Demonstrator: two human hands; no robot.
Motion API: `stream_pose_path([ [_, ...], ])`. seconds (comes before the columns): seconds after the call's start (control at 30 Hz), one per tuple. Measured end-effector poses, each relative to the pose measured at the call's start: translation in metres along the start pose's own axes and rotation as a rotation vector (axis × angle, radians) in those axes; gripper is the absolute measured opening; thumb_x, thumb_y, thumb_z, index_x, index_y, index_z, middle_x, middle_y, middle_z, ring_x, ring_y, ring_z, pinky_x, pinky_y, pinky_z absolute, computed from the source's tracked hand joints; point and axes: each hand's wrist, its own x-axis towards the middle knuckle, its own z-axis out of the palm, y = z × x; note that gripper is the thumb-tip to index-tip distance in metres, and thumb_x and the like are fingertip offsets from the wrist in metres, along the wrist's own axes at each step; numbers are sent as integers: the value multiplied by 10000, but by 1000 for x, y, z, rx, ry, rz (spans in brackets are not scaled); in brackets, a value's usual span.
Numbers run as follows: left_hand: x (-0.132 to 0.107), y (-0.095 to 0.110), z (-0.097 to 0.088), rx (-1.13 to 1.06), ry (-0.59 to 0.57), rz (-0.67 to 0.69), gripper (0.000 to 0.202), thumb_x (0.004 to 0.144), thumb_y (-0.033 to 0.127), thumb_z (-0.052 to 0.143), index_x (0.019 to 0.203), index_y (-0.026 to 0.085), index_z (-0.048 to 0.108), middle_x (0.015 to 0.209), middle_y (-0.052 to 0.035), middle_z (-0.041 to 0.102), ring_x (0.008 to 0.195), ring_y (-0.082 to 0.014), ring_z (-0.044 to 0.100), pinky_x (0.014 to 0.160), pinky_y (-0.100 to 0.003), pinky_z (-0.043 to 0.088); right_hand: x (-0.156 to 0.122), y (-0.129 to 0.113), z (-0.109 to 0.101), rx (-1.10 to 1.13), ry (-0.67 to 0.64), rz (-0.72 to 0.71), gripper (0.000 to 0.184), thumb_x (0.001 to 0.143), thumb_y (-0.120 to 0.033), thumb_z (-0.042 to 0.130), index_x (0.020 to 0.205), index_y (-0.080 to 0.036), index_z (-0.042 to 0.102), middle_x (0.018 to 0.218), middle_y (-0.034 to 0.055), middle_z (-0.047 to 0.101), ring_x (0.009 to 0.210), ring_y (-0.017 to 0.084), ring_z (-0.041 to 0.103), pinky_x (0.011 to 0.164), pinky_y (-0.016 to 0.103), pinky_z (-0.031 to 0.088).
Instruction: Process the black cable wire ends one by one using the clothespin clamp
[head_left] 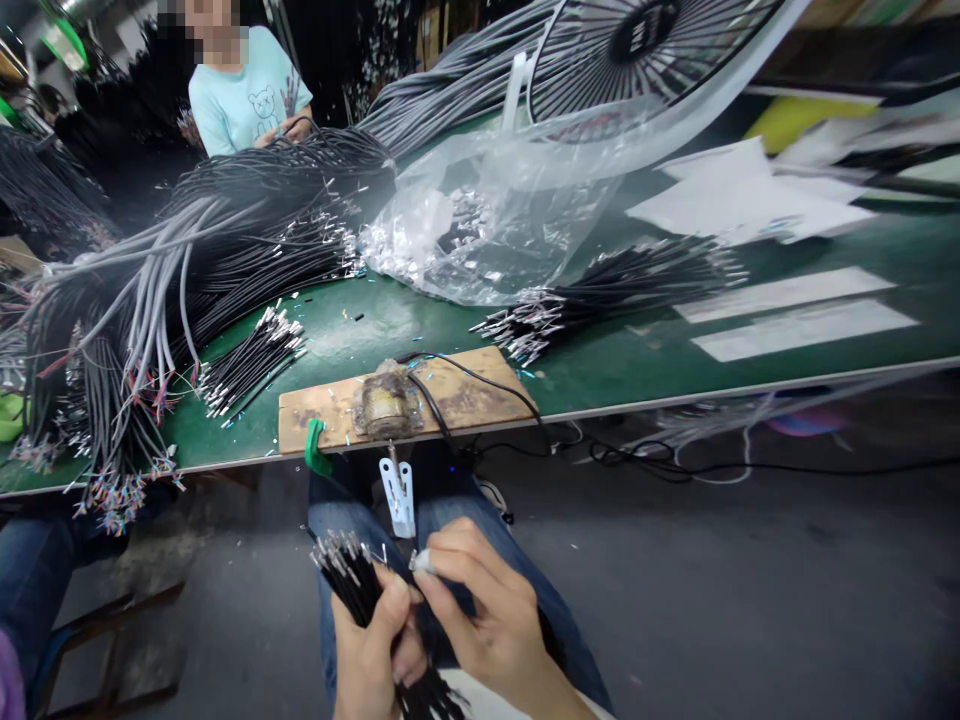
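My left hand is closed around a bundle of short black wires with bare metal tips, held over my lap. My right hand pinches the tip of one wire from that bundle between thumb and forefinger. Just above my hands a white clip-like piece hangs from a small taped motor fixed on a wooden board at the bench's front edge.
The green bench carries big heaps of black and grey cables, smaller wire bundles, a clear plastic bag and white papers. A person in a light blue shirt works opposite. Cords trail below.
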Motion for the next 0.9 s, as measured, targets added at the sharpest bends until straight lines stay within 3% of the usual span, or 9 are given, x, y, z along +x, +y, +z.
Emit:
stream_pose_path([
  [0.1, 2, 3, -2, -2, -7, 0, 393, 687, 522, 668, 689, 175, 483, 404, 101, 286, 285, 14, 165, 307, -155, 146, 0, 8, -4, 63, -30, 101, 149, 820, -82, 512, 711, -183, 518, 651, 9, 534, 615, 129, 500, 602, 246, 423],
  [0.27, 6, 4, -4, 37, 3, -11, 394, 692, 499, 677, 673, 181, 444, 357, 103, 290, 278, 2, 201, 313, -150, 171, 4, 10, -4, 146, -118, 251, 226, 870, -354, 503, 774, -169, 590, 674, 29, 532, 616, 144, 487, 541, 236, 411],
  [0.47, 7, 4, -2, 89, 83, 11, 407, 661, 490, 706, 689, 169, 457, 374, 97, 334, 286, 2, 246, 326, -150, 197, 4, 5, 7, 167, -70, 429, 291, 872, -273, 489, 602, -165, 497, 549, -13, 450, 488, 103, 432, 448, 204, 362],
  [0.6, 6, 4, 1, 81, 110, 21, 424, 660, 520, 691, 698, 178, 445, 370, 106, 296, 291, 0, 229, 334, -157, 188, -4, 5, 12, 49, 82, 277, 228, 840, -164, 506, 612, -168, 507, 542, -11, 447, 515, 113, 433, 494, 228, 369],
  [0.67, 6, 5, 2, 72, 114, 25, 428, 669, 532, 677, 690, 182, 432, 374, 110, 269, 299, 1, 217, 339, -156, 182, -6, 7, 11, 36, 76, 230, 210, 824, -127, 512, 618, -169, 526, 539, -5, 472, 525, 120, 442, 522, 243, 379],
  [0.77, 6, 8, 3, 67, 111, 31, 437, 661, 540, 680, 674, 181, 430, 391, 102, 284, 300, 5, 212, 336, -157, 177, -4, 11, 8, 83, 67, 308, 229, 838, -167, 508, 614, -172, 552, 552, 6, 511, 520, 125, 469, 506, 240, 386],
  [0.9, 7, 12, 2, 86, 111, 34, 444, 650, 546, 686, 666, 179, 437, 393, 98, 290, 291, 2, 219, 328, -162, 196, 1, 12, 5, 167, -64, 356, 189, 835, -246, 545, 672, -168, 600, 611, 20, 537, 573, 136, 492, 535, 238, 389],
])
